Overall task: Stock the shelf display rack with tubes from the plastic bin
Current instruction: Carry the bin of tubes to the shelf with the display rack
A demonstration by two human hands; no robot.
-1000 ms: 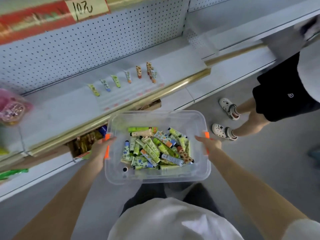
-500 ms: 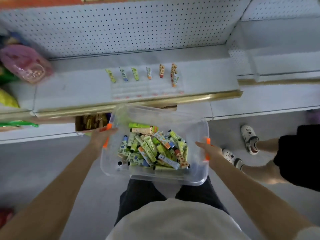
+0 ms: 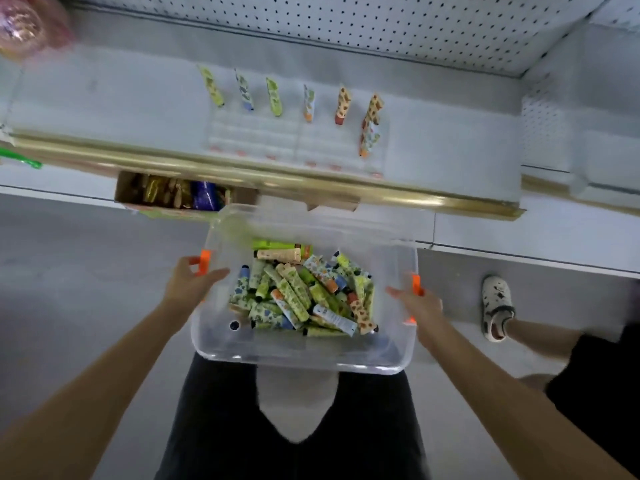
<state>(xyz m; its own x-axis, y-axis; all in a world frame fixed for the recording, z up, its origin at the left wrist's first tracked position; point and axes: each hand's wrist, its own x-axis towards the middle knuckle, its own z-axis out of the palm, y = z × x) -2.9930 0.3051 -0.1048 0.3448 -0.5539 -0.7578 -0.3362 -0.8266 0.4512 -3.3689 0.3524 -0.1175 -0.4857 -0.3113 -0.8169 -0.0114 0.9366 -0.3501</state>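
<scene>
I hold a clear plastic bin [image 3: 298,358] with orange latches in front of me, over my legs. My left hand [image 3: 188,285] grips its left rim and my right hand [image 3: 417,304] grips its right rim. Inside lies a loose heap of small patterned tubes [image 3: 301,296], mostly green, blue and orange. On the white shelf ahead sits a clear stepped display rack [image 3: 270,140]. Several tubes [image 3: 275,97] stand in a row along its back, and one more tube [image 3: 369,138] stands lower on the right side.
A gold rail [image 3: 311,183] edges the shelf front, just beyond the bin. A cardboard box of snack packets [image 3: 169,195] sits on the lower shelf. Another person's leg and white shoe [image 3: 497,308] stand at the right. A pink bag [image 3: 24,26] rests at the shelf's far left.
The view has swung so the shelf faces me squarely and closer. The bin stays in both hands, now nearer the gold rail. The other person has shifted to the right edge.
</scene>
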